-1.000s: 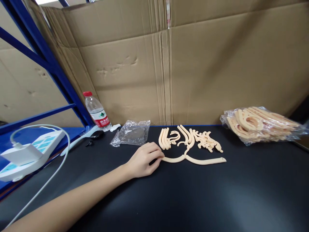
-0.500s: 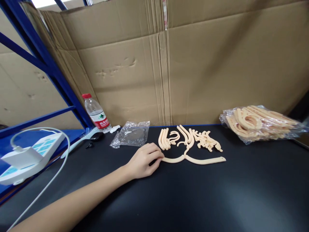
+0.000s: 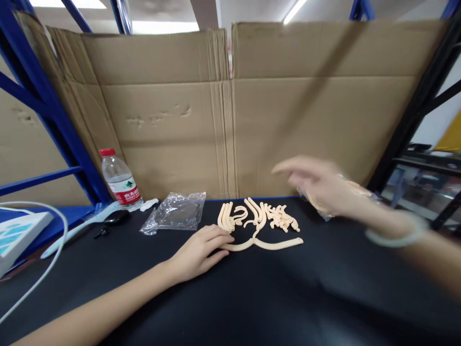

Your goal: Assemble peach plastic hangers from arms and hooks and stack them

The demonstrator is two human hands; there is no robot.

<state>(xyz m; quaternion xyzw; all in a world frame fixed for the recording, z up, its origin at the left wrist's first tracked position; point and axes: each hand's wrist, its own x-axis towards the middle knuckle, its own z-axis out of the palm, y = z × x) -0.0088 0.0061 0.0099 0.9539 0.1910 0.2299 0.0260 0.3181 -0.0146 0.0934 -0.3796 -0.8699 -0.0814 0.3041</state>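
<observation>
My left hand rests on the black table, its fingertips pinching the left end of a cream plastic hanger piece that lies flat. Behind that piece lie several loose cream hanger parts. My right hand hovers above the table at the right, blurred by motion, fingers stretched out and holding nothing. It partly hides a clear bag of cream hanger parts. A pale band sits on the right wrist.
An empty clear plastic bag lies left of the parts. A water bottle with a red cap stands at the back left. A white device with a cable sits at the far left. Cardboard sheets wall the back.
My right hand has come into view from the right, above the bagged parts. The camera has tilted up and shifted. My left hand stays on the hanger piece's end.
</observation>
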